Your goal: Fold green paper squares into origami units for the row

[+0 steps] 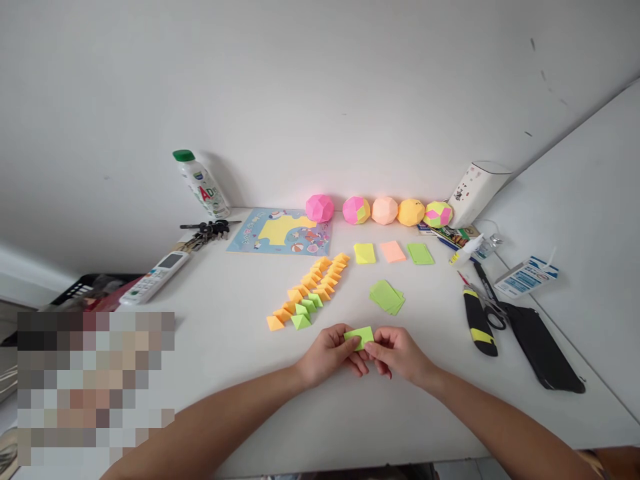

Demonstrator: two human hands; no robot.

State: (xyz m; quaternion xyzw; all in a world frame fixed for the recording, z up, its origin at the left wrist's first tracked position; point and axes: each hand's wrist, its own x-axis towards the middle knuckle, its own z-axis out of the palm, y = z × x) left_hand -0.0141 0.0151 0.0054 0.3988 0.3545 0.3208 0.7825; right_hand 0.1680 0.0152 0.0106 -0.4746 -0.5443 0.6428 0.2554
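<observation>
Your left hand (327, 353) and right hand (397, 353) meet near the front edge of the white table (225, 373). Both hold one green paper piece (359, 337) between them: each grip is closed on it, fingers curled under, thumbs on top. The piece sits just above the table surface, at the centre front.

Just beyond the hands, to the left, a double row of folded orange units (315, 283) runs diagonally away from you, with a few folded green units (305, 312) at its near end. To the right of the row lies a loose stack of green sheets (387, 296). Bare table surface lies on both sides of your forearms.

At the right, a yellow-and-black cutter (479, 325), scissors (493, 308) and a black case (543, 350) lie near the table's right edge, which borders a white side wall. At the left, a remote control (155, 277) and keys (207, 230) lie close to the left edge.

Farther back lie three small paper stacks: yellow (365, 253), salmon (393, 251) and green (421, 253). At the rear wall stand a bottle (200, 183), a printed sheet (280, 232) and five paper balls (384, 211) in a row.
</observation>
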